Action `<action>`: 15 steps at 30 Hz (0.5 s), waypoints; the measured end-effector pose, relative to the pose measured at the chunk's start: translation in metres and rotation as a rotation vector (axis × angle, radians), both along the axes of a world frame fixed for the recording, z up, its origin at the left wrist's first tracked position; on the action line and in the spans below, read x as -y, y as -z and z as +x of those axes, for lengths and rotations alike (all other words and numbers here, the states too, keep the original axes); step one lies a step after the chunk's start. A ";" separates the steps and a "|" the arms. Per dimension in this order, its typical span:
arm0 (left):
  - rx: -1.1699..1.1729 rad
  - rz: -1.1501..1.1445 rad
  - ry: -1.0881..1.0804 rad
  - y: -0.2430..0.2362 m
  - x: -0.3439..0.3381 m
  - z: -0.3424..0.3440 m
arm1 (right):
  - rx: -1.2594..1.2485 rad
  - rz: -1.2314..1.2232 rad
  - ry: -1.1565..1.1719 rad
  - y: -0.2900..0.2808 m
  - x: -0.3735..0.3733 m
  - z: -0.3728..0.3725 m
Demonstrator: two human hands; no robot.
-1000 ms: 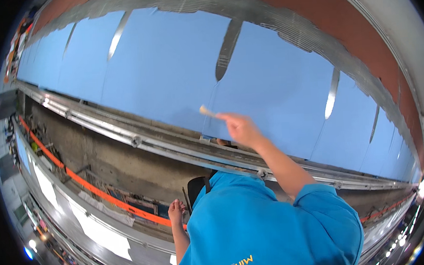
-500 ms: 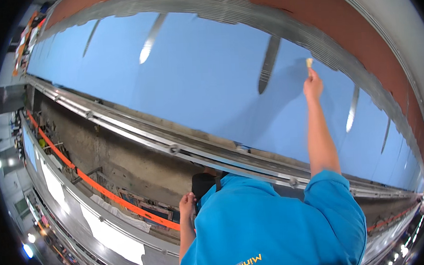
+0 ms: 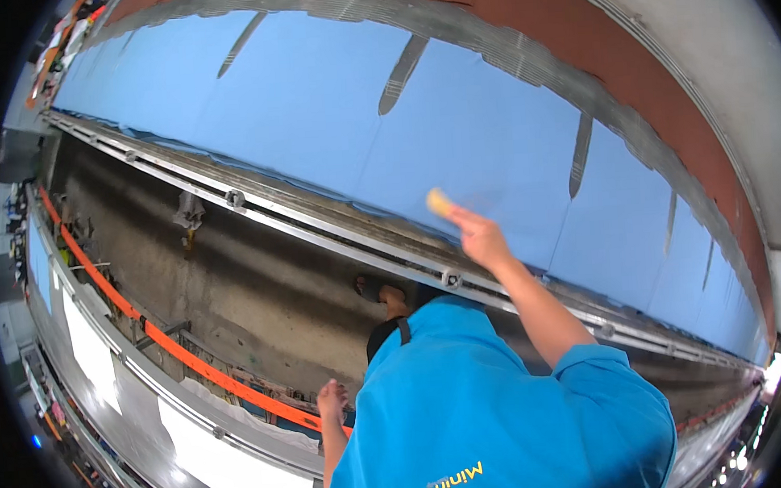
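Holding a brush (image 3: 440,202) over blue cloth (image 3: 311,115): right hand (image 3: 484,238), fingers clamped on it. Left hand (image 3: 331,399) nearer, leftward; cannot tell fingers' state.

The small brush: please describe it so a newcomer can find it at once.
Start with the long light-blue sheet across the upper picture. Near its lower edge, the right hand reaches over it, holding the small brush, which points up and left. Its yellowish-tan colour sets it apart from the surrounding blue.

Two grips (image 3: 486,240) (image 3: 332,398), one brush (image 3: 440,202), one shirt (image 3: 498,398), one visible foot (image 3: 394,298).
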State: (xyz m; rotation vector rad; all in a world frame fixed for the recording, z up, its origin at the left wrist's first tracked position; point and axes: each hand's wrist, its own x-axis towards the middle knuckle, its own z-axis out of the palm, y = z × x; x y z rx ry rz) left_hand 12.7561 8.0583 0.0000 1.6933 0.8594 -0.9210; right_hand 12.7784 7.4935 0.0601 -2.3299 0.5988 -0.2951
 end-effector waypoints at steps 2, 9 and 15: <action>-0.026 0.031 -0.072 0.002 -0.034 0.011 | 0.096 0.089 -0.031 -0.033 -0.042 0.009; 0.019 0.005 -0.118 0.016 -0.049 0.085 | 0.123 -0.273 0.563 -0.018 0.010 0.007; 0.010 -0.133 0.133 0.028 -0.028 0.089 | 0.059 0.054 0.290 -0.015 -0.073 0.102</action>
